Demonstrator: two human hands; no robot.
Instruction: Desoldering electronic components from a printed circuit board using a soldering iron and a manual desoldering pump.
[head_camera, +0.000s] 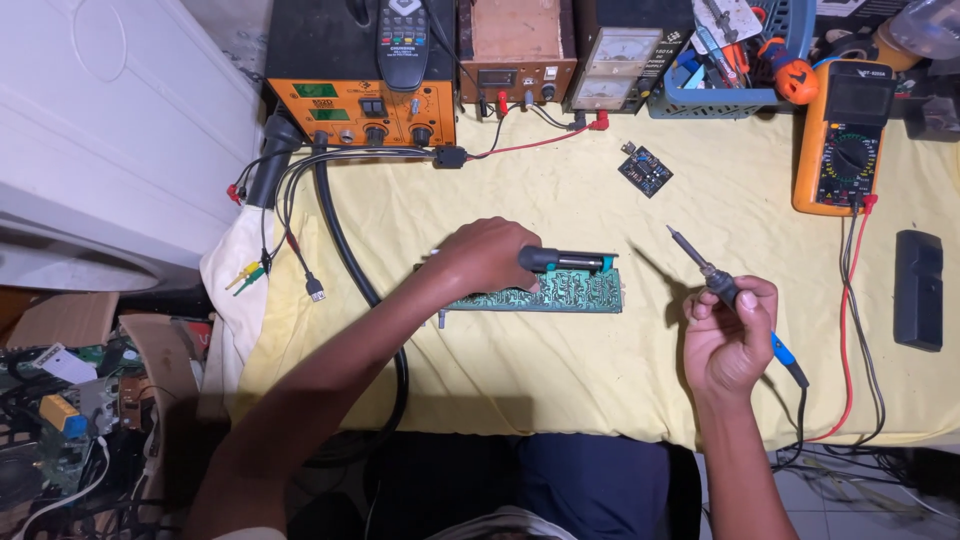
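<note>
My left hand is closed around a dark pump tool, pressing it on the green board in the middle of the counter. My right hand pinches the soldering iron, off the board. I think I should hold the board steady. The iron's tip points up-left toward the far edge; the board's long side lies left to right

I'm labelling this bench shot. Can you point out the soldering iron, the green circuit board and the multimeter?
soldering iron (722, 286): head view, on its dark grip.
green circuit board (575, 292): head view, on its bare right half.
multimeter (846, 156): head view, on its dial.
</note>
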